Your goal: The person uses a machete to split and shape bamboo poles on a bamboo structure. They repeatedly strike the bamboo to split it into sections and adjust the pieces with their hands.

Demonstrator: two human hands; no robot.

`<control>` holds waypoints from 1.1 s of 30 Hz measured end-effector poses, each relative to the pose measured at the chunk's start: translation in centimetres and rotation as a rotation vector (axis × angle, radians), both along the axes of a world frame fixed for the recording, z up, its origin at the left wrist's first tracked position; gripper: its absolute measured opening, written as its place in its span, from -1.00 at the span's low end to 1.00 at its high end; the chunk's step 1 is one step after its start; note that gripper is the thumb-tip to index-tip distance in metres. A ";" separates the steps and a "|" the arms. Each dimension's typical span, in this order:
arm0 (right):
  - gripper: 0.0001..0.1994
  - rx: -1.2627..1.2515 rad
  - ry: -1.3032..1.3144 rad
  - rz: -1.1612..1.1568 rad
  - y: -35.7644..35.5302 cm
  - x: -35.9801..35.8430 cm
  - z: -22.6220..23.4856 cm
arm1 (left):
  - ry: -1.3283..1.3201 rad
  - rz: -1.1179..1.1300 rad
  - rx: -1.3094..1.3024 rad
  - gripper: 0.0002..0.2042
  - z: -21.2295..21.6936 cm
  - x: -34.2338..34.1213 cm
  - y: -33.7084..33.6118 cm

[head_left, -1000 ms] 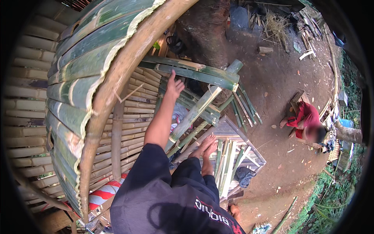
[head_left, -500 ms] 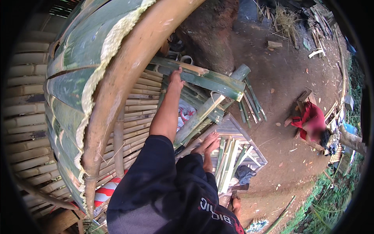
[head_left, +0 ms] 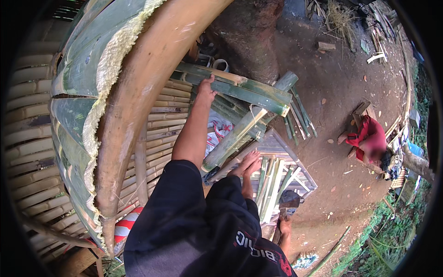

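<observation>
– Bamboo is being handled, then? Which piece?

– A green bamboo pole (head_left: pixel 240 87), laid crosswise at the far side of the stack, high above the dirt ground (head_left: pixel 350 83). The left hand (head_left: pixel 206 87) is stretched out to it and laid on its near edge.

– Is it gripped?

– The fingers are bent over the pole, but whether they are closed round it cannot be told. The right hand is not seen at all.

– What step is judged to be in hand?

– A hold on that pole is being taken or steadied, it is thought. A bare foot (head_left: pixel 247 164) is set on a slanting pole just above a slatted bamboo frame (head_left: pixel 286 171), so any next move would call for a firm grip and sure footing before weight is shifted.

– Are packages or labels to be seen?

– A white sack with red print (head_left: pixel 221 129) is lodged under the poles, near the forearm. A red-and-white striped object (head_left: pixel 127 226) is partly hidden at the near left, below a big curved bamboo arch (head_left: pixel 138 101). A small blue item (head_left: pixel 415 148) is seen at the far right, too small to be told. Pale lettering is printed on the dark clothing at the near edge.

– Anyone else?

– A person in red (head_left: pixel 369 138) is seen low on the ground at the right, well apart.
</observation>
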State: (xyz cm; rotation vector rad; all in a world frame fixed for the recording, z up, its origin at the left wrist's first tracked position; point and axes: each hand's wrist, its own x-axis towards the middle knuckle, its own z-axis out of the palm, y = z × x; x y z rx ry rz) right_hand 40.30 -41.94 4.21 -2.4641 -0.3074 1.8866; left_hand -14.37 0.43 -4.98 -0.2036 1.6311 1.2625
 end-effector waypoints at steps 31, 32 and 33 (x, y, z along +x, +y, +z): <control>-0.76 0.048 -0.053 0.043 -13.5 4.6 -7.4 | 1.182 -0.270 -0.415 -0.45 4.0 4.7 -0.6; -0.81 0.095 -0.105 0.092 -15.5 5.7 -9.4 | 1.388 -0.494 -0.294 -0.43 5.8 6.3 -0.9; -0.81 0.070 -0.092 0.011 -14.4 4.7 -8.5 | 1.601 -0.725 -0.127 -0.41 6.8 8.4 0.0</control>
